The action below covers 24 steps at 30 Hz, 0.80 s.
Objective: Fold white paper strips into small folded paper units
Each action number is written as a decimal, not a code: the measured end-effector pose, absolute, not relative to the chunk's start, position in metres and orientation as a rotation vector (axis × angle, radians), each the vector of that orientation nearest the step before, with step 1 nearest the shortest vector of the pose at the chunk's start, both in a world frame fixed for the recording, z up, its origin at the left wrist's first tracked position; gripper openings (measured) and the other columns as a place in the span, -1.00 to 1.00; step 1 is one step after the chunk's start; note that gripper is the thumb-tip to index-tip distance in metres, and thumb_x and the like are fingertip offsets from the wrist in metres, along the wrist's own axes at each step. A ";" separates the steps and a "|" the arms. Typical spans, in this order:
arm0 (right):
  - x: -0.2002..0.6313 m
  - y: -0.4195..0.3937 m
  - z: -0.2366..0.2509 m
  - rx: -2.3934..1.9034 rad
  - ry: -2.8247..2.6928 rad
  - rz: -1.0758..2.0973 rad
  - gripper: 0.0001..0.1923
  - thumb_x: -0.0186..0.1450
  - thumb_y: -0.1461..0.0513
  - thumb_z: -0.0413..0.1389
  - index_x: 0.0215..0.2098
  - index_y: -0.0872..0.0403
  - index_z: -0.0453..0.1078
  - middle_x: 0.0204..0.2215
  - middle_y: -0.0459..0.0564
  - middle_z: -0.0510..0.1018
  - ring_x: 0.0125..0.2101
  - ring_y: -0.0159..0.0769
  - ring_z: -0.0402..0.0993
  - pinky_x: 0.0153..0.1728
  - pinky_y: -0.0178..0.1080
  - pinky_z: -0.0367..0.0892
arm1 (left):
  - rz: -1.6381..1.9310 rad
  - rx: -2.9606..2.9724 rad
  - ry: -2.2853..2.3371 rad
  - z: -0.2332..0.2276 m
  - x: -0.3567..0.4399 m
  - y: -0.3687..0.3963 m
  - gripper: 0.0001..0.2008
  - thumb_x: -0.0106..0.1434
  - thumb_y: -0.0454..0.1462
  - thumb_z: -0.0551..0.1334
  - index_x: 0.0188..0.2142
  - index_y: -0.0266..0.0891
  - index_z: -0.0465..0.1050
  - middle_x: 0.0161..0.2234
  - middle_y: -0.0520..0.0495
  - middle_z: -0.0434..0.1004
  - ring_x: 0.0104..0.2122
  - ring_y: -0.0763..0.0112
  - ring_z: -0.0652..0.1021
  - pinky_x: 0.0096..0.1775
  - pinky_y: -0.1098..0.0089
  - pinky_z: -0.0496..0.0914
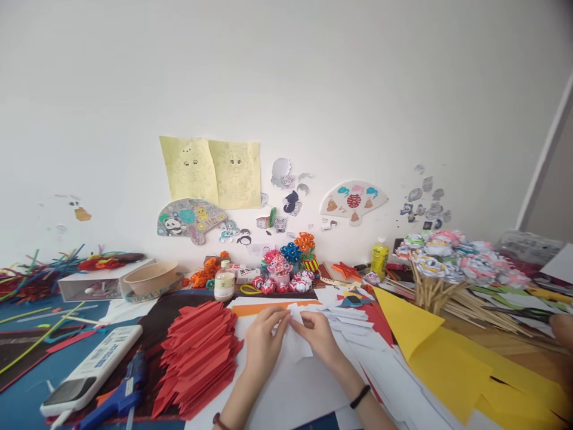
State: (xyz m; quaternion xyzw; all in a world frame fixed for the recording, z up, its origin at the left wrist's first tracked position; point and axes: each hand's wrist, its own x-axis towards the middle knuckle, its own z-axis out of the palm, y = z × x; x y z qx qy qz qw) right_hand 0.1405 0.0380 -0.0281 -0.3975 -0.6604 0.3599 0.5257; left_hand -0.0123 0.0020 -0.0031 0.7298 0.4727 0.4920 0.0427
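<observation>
Blue glue gun lies nearest, left of the white paper piece; remote beside it. Red folded paper stack sits just left of the paper piece. Left hand and right hand both pinch the paper piece over white sheets on the table. Yellow paper lies right; stick flowers beyond it.

A red double-happiness sign, 囍, stands on the white fan-shaped paper cutout on the wall. Print on the small clear bottle's label is too small to read.
</observation>
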 end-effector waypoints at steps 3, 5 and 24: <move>0.143 0.038 -0.028 -0.939 -1.630 0.811 -0.56 0.13 -0.02 0.17 -0.70 0.12 0.30 -0.71 -0.18 0.16 -0.61 -0.43 0.05 -0.59 -0.37 0.01 | 1.518 1.936 1.296 -0.001 -0.013 0.007 -0.70 0.25 -0.07 0.12 -0.34 -0.20 0.54 -0.27 -0.11 0.56 -0.30 0.30 0.53 -0.40 0.44 0.37; 0.144 0.038 -0.028 -0.923 -1.661 0.797 -0.58 0.15 0.00 0.15 -0.68 0.12 0.32 -0.70 -0.17 0.18 -0.60 -0.42 0.06 -0.58 -0.37 0.00 | 1.533 1.747 1.242 -0.003 -0.014 0.012 -0.66 0.18 -0.02 0.17 -0.34 -0.24 0.51 -0.31 -0.12 0.55 -0.34 0.30 0.52 -0.42 0.44 0.38; 0.145 0.034 -0.020 -0.906 -1.706 0.757 -0.62 0.19 0.08 0.13 -0.68 0.13 0.30 -0.69 -0.20 0.10 -0.59 -0.44 0.01 -0.56 -0.36 -0.07 | 1.405 1.591 1.259 -0.011 -0.020 0.019 -0.64 0.07 0.00 0.26 -0.39 -0.29 0.52 -0.40 -0.08 0.56 -0.44 0.36 0.47 -0.48 0.48 0.30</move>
